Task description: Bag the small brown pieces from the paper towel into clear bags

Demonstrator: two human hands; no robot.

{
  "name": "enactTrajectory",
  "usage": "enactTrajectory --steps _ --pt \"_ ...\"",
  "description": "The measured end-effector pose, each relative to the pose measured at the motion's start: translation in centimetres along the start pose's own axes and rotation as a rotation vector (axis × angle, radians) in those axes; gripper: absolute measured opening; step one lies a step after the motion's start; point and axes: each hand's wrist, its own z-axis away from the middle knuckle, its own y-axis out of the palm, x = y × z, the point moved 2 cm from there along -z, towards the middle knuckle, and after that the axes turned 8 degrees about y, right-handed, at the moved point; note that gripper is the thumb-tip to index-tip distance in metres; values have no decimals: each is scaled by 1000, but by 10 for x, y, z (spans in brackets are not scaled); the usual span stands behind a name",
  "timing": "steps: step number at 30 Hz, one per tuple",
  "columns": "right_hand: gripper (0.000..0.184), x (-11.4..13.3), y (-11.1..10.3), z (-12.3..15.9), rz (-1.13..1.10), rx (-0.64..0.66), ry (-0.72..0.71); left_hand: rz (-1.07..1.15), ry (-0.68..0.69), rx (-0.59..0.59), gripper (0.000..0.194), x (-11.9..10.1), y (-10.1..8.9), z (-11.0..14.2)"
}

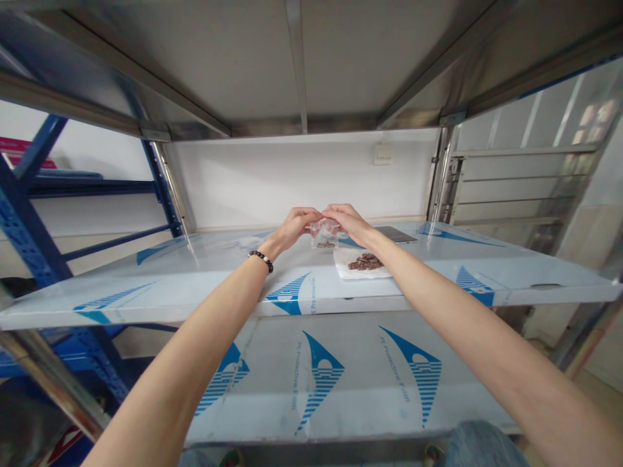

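My left hand (292,228) and my right hand (348,222) meet above the shelf, their fingers pinching the top edges of a small clear plastic bag (324,233). A few brown pieces lie at the bottom of the bag. Just below my right wrist, a white paper sheet (345,267) carries a heap of small brown pieces (365,262). The exact kind of pieces is too small to tell. A dark beaded bracelet (261,260) circles my left wrist.
The steel shelf (292,292) wears blue-printed protective film. A flat dark slab (396,234) lies behind my right hand. A white wall with a switch plate (383,154) stands behind, another shelf overhead, a lower shelf beneath, and a blue rack (29,214) at left.
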Motion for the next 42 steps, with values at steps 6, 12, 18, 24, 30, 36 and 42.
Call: enactTrajectory --steps 6,12,18,24,30,36,42 --pt "32 6 1 4 27 27 2 18 -13 22 22 0 2 1" --pt "32 5 -1 3 59 -29 -6 -68 39 28 28 4 -4 1" --pt "33 -3 -6 -2 116 -35 -7 -126 43 46 35 4 -4 3" --pt "31 -8 -8 -3 120 -43 8 -153 41 -20 30 3 -4 0" --pt "24 -3 -3 1 139 -9 3 -253 62 -21 24 3 -5 -3" --pt "26 -6 -4 -3 179 -16 6 -401 110 -97 8 5 -3 -10" --pt "38 -10 -12 -7 178 -101 -24 -512 187 -87 15 3 -6 -9"
